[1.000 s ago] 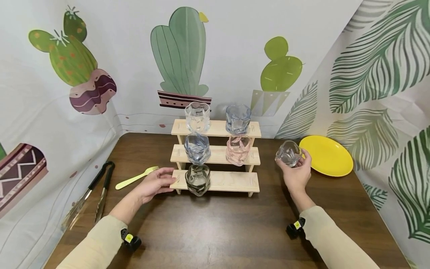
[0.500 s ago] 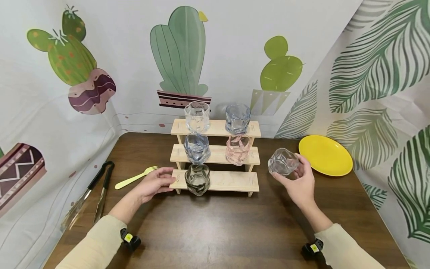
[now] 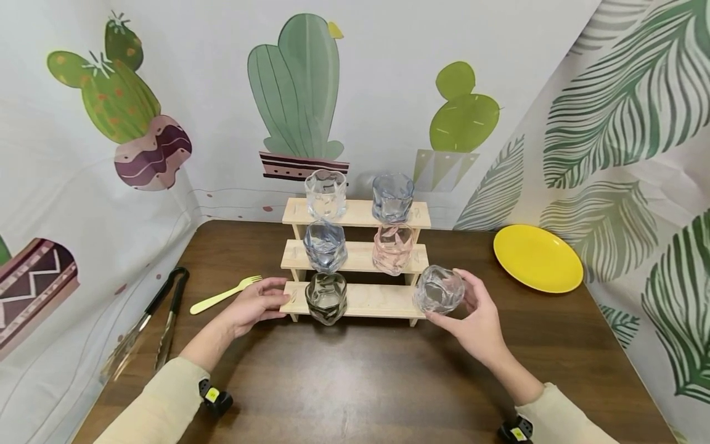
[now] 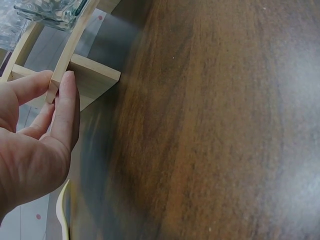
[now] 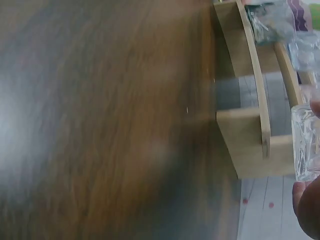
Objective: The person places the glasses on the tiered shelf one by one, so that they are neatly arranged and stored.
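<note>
A three-tier wooden stand [image 3: 383, 300] holds several wavy glasses. On its bottom step, toward the left, is a smoky grey glass [image 3: 326, 300]; a blue glass [image 3: 325, 248] and a pink glass [image 3: 393, 249] occupy the middle step. Up top are a clear glass [image 3: 325, 196] and a pale blue glass [image 3: 392, 198]. My left hand [image 3: 258, 302] pinches the left end of the bottom board between thumb and fingers, plain in the left wrist view. With my right hand [image 3: 474, 316] I grip another clear glass [image 3: 439, 290], tilted, by the bottom step's right end.
A yellow plate [image 3: 538, 258] lies at the right rear of the brown table [image 3: 344, 388]. Left of the stand are a yellow-green fork [image 3: 224, 295] and metal tongs [image 3: 161, 314] with black handles. Behind the table hangs a cloth printed with cacti and leaves.
My right hand has carried the clear glass leftward and toward me, from near the yellow plate to the stand's bottom step. The left hand keeps its place on the board.
</note>
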A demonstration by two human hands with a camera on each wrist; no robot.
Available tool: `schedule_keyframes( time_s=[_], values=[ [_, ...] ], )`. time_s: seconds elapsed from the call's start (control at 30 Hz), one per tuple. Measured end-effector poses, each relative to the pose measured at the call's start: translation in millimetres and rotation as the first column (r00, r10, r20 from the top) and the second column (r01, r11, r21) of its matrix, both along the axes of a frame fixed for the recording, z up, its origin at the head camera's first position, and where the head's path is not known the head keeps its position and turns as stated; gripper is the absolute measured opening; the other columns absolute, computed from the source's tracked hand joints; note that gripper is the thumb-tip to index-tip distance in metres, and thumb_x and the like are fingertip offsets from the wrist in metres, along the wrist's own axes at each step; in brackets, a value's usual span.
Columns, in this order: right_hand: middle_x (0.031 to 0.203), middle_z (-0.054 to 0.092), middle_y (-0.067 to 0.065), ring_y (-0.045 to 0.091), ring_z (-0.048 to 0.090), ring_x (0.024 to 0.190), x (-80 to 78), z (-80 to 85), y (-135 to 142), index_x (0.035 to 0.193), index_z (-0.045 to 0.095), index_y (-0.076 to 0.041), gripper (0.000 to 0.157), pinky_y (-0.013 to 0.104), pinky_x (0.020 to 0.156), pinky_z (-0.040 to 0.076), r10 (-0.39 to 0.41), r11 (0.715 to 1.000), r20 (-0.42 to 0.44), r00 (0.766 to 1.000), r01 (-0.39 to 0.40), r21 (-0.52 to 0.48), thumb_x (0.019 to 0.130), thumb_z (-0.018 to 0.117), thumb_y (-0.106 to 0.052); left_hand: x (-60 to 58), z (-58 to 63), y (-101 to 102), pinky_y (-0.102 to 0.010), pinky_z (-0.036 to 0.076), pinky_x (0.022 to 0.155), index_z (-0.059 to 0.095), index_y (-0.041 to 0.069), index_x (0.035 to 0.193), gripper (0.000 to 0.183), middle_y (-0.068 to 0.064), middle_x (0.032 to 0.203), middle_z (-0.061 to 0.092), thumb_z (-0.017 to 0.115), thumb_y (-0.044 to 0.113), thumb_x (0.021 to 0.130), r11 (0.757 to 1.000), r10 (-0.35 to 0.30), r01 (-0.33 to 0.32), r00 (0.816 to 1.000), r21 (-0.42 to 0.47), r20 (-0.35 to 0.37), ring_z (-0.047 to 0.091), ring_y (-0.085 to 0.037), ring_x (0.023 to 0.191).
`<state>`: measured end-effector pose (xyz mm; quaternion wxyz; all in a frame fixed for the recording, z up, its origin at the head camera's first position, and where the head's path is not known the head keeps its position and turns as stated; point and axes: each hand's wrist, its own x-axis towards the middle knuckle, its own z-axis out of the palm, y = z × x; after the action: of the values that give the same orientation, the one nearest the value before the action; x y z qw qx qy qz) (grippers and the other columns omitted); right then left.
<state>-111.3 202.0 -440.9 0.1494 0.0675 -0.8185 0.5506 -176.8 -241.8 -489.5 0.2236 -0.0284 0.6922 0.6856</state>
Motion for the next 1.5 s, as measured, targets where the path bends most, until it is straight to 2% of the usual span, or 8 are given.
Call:
schedule_keyframes(
  time_s=[0.1,0.27,0.37,0.5,0.67,1.07,1.3,1.5],
  values=[
    [0.126,0.068,0.021,0.029,0.063,0.115,0.3,-3.3,-7.9,0.142,0.050,0.002,0.092,0.014,0.096,0.048,0.061,0.998,-0.010,0.998,-0.061,0.000,0.063,0.096,0.010,-0.1,-0.3,0.5,-0.038,0.061,0.087,0.036,-0.008,0.152,0.062,-0.014,0.116,0.065,0.068,0.006,0.100,1.000,0.000,0.000,1.000,0.004,0.001,0.070,-0.022,0.097],
    [0.130,0.066,0.018,0.035,0.061,0.120,-9.9,-28.0,-16.5,0.145,0.049,-0.002,0.096,0.015,0.101,0.046,0.147,0.989,0.001,0.989,-0.147,-0.028,0.062,0.096,0.009,-0.8,-0.5,0.7,-0.038,0.061,0.087,0.036,-0.008,0.151,0.062,-0.015,0.116,0.065,0.068,0.006,0.100,1.000,-0.003,0.003,1.000,0.006,-0.002,0.070,-0.022,0.097],
    [0.130,0.066,0.016,0.035,0.062,0.120,-15.8,-41.3,-21.8,0.147,0.050,-0.008,0.098,0.016,0.101,0.047,0.181,0.983,0.006,0.984,-0.180,-0.042,0.063,0.098,0.005,-0.9,-0.2,0.8,-0.039,0.061,0.087,0.036,-0.009,0.152,0.062,-0.014,0.116,0.065,0.068,0.006,0.100,1.000,-0.005,0.005,1.000,0.005,-0.002,0.070,-0.021,0.096],
    [0.128,0.067,0.013,0.030,0.063,0.119,-20.7,-48.8,-29.8,0.146,0.050,-0.014,0.096,0.019,0.101,0.049,0.220,0.973,0.003,0.975,-0.220,-0.071,0.064,0.100,-0.001,-1.1,0.0,0.6,-0.038,0.061,0.087,0.036,-0.009,0.152,0.062,-0.014,0.114,0.065,0.067,0.005,0.100,1.000,-0.003,0.003,1.000,0.007,0.001,0.070,-0.021,0.096],
    [0.127,0.067,0.011,0.027,0.064,0.120,-24.2,-51.5,-37.7,0.143,0.050,-0.017,0.094,0.019,0.103,0.047,0.239,0.968,0.018,0.971,-0.237,-0.086,0.065,0.101,-0.007,-0.9,-0.8,-0.1,-0.039,0.061,0.087,0.035,-0.009,0.152,0.062,-0.014,0.114,0.065,0.067,0.004,0.100,1.000,-0.002,0.002,1.000,0.006,-0.001,0.070,-0.021,0.095],
    [0.129,0.066,0.007,0.023,0.062,0.124,-28.2,-51.8,-43.6,0.142,0.049,-0.017,0.093,0.022,0.108,0.044,0.248,0.966,0.037,0.968,-0.244,-0.082,0.065,0.101,-0.009,-2.5,-0.7,1.6,-0.037,0.061,0.086,0.035,-0.009,0.152,0.062,-0.014,0.114,0.065,0.066,0.004,0.100,1.000,-0.007,0.007,1.000,0.012,-0.004,0.070,-0.021,0.094],
    [0.133,0.065,0.007,0.021,0.061,0.127,-28.0,-51.9,-42.7,0.143,0.048,-0.017,0.093,0.022,0.108,0.045,0.239,0.969,0.043,0.970,-0.235,-0.075,0.066,0.101,-0.010,-2.8,0.8,2.7,-0.037,0.061,0.086,0.036,-0.009,0.152,0.062,-0.014,0.114,0.065,0.067,0.004,0.100,1.000,-0.014,0.014,1.000,0.008,-0.004,0.069,-0.021,0.095],
    [0.135,0.065,0.007,0.021,0.061,0.128,-25.6,-52.6,-43.7,0.144,0.049,-0.017,0.092,0.027,0.107,0.047,0.226,0.972,0.044,0.973,-0.222,-0.079,0.068,0.100,-0.013,-2.6,0.9,2.2,-0.038,0.061,0.087,0.036,-0.008,0.152,0.062,-0.014,0.115,0.065,0.067,0.005,0.100,1.000,-0.011,0.011,1.000,0.005,0.003,0.070,-0.021,0.096]
  ],
)
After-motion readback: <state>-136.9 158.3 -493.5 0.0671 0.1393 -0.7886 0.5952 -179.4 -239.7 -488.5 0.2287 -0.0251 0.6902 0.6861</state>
